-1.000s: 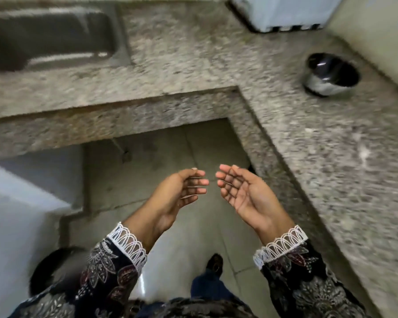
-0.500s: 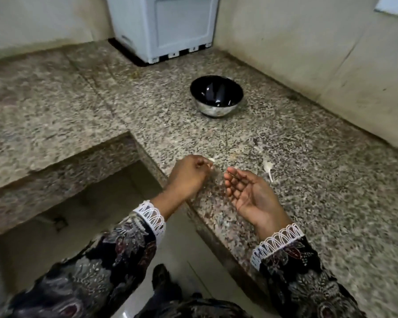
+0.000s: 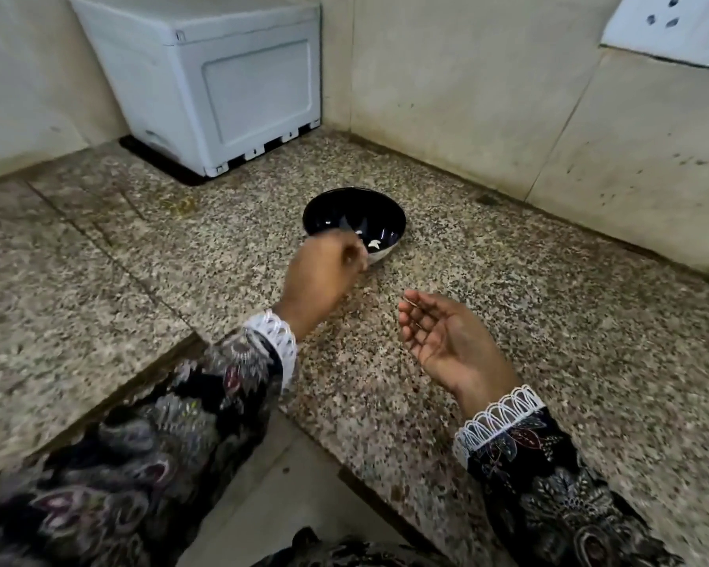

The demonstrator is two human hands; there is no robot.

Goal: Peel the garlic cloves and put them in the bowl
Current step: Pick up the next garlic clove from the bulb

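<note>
Bowl (image 3: 355,210): dark, shiny inside, on the granite counter (image 3: 549,321) at 12 o'clock from the hands, near the wall corner. Two pale slivers lie inside, probably peeled garlic cloves (image 3: 375,244); too small to confirm.

Left hand (image 3: 324,276): back of hand up, fingers curled, fingertips blurred at the bowl's near rim, seemingly to drop a clove in. Whether it pinches anything cannot be told.

Right hand (image 3: 443,341): at 4 o'clock from the bowl, palm up, fingers loosely spread, holding nothing visible, likely waiting for the next clove.

White appliance (image 3: 222,83): at 11 o'clock, top cut off.

Unpeeled garlic: none visible.
</note>
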